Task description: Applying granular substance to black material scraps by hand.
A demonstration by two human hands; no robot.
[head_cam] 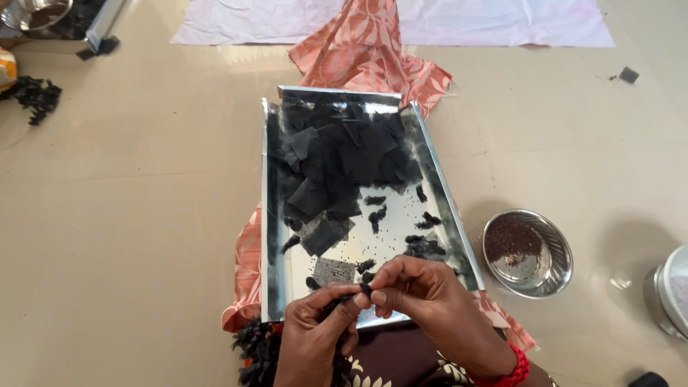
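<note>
A shiny metal tray [275, 287] rests on an orange patterned cloth [365, 50] and holds a heap of black cloth squares [344, 158] at its far end, with several small twisted black pieces scattered nearer me. My left hand [312, 337] and my right hand [423, 297] meet over the tray's near edge, both pinching one small black cloth piece [364, 289] between thumbs and fingertips. A red bangle circles my right wrist. A clump of twisted black pieces [254, 351] lies by my left wrist.
A small steel bowl [529, 252] with dark seeds stands right of the tray. A metal container [670, 290] is at the right edge. A white sheet [430, 18] lies at the far side. Black scraps [34, 97] and a steel vessel [39, 14] sit far left.
</note>
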